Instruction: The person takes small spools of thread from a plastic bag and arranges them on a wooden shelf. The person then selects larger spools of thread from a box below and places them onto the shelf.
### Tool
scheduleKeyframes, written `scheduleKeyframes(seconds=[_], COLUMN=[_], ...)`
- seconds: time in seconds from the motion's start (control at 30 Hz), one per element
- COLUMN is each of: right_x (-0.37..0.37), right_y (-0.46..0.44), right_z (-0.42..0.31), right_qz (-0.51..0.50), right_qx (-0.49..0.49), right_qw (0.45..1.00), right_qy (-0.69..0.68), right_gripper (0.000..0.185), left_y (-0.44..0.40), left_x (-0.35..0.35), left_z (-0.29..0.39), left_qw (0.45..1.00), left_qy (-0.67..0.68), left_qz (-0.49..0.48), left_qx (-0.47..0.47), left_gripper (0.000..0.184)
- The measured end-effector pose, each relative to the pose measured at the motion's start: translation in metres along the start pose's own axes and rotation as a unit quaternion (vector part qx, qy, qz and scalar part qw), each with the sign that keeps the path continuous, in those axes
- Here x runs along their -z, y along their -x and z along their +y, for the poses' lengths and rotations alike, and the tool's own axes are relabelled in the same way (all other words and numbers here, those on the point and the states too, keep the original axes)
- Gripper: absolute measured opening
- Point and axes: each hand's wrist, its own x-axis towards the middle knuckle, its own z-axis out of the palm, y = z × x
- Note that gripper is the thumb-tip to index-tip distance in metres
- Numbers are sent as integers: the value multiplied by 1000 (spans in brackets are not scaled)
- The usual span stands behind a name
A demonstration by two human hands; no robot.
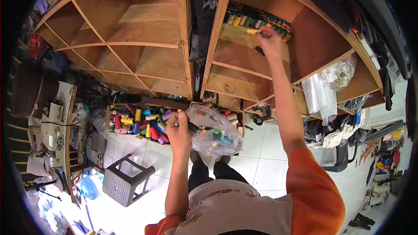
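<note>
My right hand reaches into the upper compartment of the right wooden shelf. Its fingers are closed on a small yellow spool, in front of packed rows of thread spools. A dark object lies on the board just below that hand. Lower down, my left hand is closed on the edge of a clear plastic bag with colored spools showing through it. Behind and beside the bag, a box holds many loose spools of mixed colors.
Another wooden shelf with dividers stands at the left. A dark plastic stool and a blue water bottle are on the tiled floor at the lower left. White plastic bags hang from the right shelf. A sewing machine sits far left.
</note>
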Motion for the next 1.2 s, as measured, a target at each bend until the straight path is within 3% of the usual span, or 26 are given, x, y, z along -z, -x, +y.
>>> scheduleKeyframes(seconds=[0.1, 0.3, 0.5, 0.7, 0.83, 0.93, 1.2], right_x=[-27, -76, -96, -103, -104, -107, -106], right_y=[-43, -73, -72, -63, -66, -65, -66], right_z=[37, 59, 64, 64, 71, 72, 87], right_qz=[12, 66, 115, 156, 130, 140, 136], right_qx=[35, 101, 148, 120, 76, 43, 69], right_qw=[983, 962, 944, 953, 965, 971, 962], right_qy=[179, 247, 271, 229, 214, 190, 228], right_gripper=[33, 35, 35, 35, 33, 32, 29], left_y=[2, 0, -4, -7, -6, -10, -9], left_x=[3, 18, 32, 36, 31, 33, 35], left_z=[-1, -9, -12, -14, -2, -11, -18], left_qw=[1000, 999, 998, 998, 998, 998, 998], left_qy=[1, -10, -13, -33, -27, -31, -41], left_qz=[15, 30, 54, 51, 48, 52, 52], left_qx=[7, -6, 35, 22, 39, -16, 19], left_gripper=[36, 34, 33, 35, 36, 37, 35])
